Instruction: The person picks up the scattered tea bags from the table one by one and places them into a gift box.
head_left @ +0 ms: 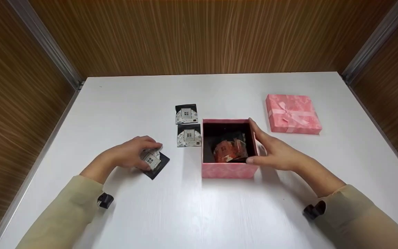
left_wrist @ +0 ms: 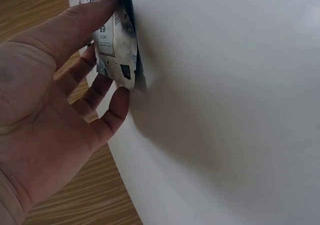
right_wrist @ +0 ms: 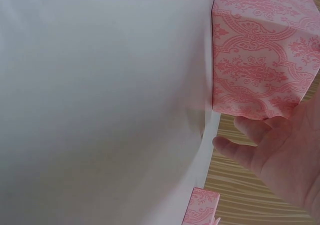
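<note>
My left hand (head_left: 130,153) pinches a small black-and-white sachet (head_left: 157,164), tilted close over the table. In the left wrist view the thumb lies across the front of the sachet (left_wrist: 114,47) and the fingers are behind and below it. My right hand (head_left: 278,152) grips the right side of an open pink box (head_left: 228,171), thumb at the near corner and a fingertip at the far corner. Inside the box lie sachets with red-orange labels (head_left: 225,151). The right wrist view shows the patterned box wall (right_wrist: 255,65) against the fingers.
Two similar black-and-white sachets lie flat just left of the box, the farther one (head_left: 186,114) behind the nearer one (head_left: 189,135). A pink lid (head_left: 294,114) with a ribbon bow rests at the right back. Wood-grain panels (head_left: 199,38) stand around the white table (head_left: 126,100).
</note>
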A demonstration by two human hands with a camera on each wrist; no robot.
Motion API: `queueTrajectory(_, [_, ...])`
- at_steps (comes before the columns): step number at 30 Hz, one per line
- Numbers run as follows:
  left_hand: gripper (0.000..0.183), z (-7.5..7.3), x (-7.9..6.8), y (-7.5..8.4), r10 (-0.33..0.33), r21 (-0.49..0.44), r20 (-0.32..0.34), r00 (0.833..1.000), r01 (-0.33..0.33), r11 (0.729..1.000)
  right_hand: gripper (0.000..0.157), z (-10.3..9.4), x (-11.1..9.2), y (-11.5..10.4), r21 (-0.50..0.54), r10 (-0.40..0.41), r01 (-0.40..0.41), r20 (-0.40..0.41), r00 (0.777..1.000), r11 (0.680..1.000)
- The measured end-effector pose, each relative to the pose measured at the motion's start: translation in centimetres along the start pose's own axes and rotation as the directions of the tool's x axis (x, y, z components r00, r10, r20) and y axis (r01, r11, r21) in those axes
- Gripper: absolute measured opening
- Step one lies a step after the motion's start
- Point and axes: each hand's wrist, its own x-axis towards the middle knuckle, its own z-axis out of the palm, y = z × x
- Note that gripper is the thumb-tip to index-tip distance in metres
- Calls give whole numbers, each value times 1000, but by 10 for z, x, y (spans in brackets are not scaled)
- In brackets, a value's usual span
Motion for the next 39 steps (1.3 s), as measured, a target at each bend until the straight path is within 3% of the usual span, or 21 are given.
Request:
queueTrajectory(5, [78,1,3,-1,-23,0,-7,1000,23,1000,115,1,0,0,2,-3,3,-5,1000,1000])
queueTrajectory(14, [73,3,3,-3,-148,-56,-49,988,146,988,115,2,1,2,-11,-1,1,-9,1000,1000])
queueTrajectory(22, [52,-5,4,-3,-188,-137,-108,976,172,976,116,1,0,2,-7,9,-9,-7,1000,1000])
queueTrajectory(31, [40,-13,6,5,-140,-273,-210,967,80,959,115,1,0,0,6,14,-14,-3,1000,1000])
queueTrajectory(39, [30,-16,10,25,-127,-386,-353,927,-20,922,115,1,0,1,-1,-2,2,-7,1000,1000])
